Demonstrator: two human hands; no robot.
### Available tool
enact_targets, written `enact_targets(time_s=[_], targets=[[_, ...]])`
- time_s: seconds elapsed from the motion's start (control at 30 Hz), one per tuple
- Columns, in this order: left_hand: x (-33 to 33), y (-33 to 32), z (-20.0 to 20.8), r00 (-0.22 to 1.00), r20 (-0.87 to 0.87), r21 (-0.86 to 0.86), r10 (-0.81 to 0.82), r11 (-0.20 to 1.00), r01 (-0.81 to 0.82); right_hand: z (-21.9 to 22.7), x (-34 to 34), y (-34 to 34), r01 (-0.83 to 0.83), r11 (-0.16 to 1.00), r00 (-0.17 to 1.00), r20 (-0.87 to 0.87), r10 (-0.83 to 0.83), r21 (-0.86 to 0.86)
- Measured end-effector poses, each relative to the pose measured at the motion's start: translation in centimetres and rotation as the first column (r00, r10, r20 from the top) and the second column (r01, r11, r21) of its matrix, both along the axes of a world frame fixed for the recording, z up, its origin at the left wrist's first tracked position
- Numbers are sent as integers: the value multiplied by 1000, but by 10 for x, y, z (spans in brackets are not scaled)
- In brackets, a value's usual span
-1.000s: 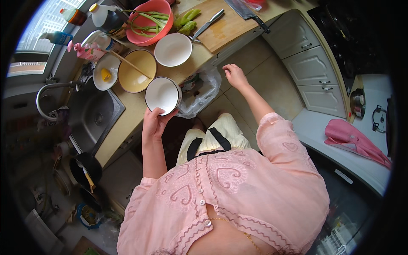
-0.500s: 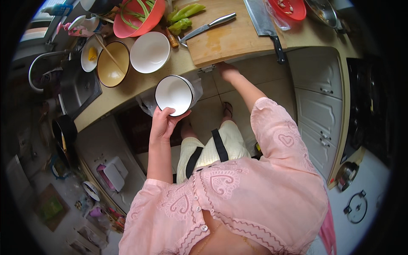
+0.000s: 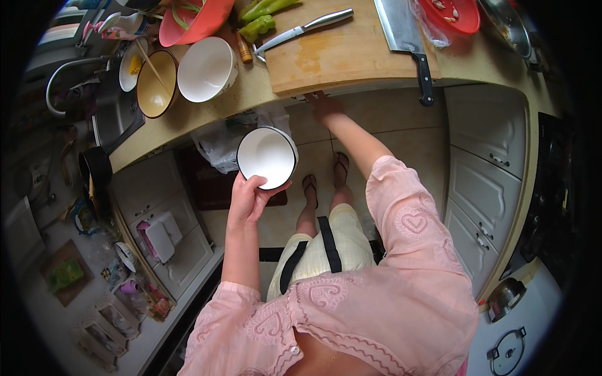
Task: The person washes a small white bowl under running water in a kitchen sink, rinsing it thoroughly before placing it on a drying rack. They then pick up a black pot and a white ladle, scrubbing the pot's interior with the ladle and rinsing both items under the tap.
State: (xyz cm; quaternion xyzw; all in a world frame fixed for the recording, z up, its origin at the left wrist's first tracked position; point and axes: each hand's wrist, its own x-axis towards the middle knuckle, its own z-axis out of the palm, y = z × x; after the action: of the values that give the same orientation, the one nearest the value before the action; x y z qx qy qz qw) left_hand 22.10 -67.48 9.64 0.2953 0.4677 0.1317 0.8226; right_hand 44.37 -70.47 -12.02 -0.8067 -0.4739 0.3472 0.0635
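Note:
My left hand (image 3: 251,195) grips a white bowl (image 3: 268,158) with a dark rim, thumb inside the rim. The bowl is held in front of the counter, and its inside looks bare. My right hand (image 3: 326,108) reaches to the counter front, just under the edge of the wooden cutting board (image 3: 342,53); its fingertips are in shadow and partly hidden. On the board lie a steel-handled knife (image 3: 304,31) and a cleaver (image 3: 401,28), whose black handle sticks out past the edge. Green peppers (image 3: 258,24) are beside the board.
Left of the board stand a white bowl (image 3: 207,70), a yellow bowl (image 3: 154,88) with chopsticks, a red basin (image 3: 188,24) with green stalks, and the sink (image 3: 116,119). A plastic bag (image 3: 216,144) hangs below the counter. A red bowl (image 3: 453,14) with garlic is at the right.
My left hand and the white bowl have shifted slightly toward me and to the right. My right hand stays at the counter front. The whole view has tilted a little.

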Motion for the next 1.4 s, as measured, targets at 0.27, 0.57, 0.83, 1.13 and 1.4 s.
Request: enact_targets(time_s=[0.27,0.57,0.83,1.13,1.4], targets=[[-21,-15,-2,999,-20,32,42,999,-41,3,-26,-1,128,992,989,69,-129,20],[-36,-10,5,999,36,46,-13,999,11,11,-67,-58,49,998,994,103,-46,-30],[-35,-9,-12,993,75,20,-92,996,91,94,-89,-146,51,726,945,201,-257,686],[-59,-14,-41,998,39,-23,-58,998,59,86,-108,-206,132,806,924,224,-311,576],[-85,7,-104,998,-59,-23,-29,999,28,98,-118,-219,194,861,945,146,-293,471]])
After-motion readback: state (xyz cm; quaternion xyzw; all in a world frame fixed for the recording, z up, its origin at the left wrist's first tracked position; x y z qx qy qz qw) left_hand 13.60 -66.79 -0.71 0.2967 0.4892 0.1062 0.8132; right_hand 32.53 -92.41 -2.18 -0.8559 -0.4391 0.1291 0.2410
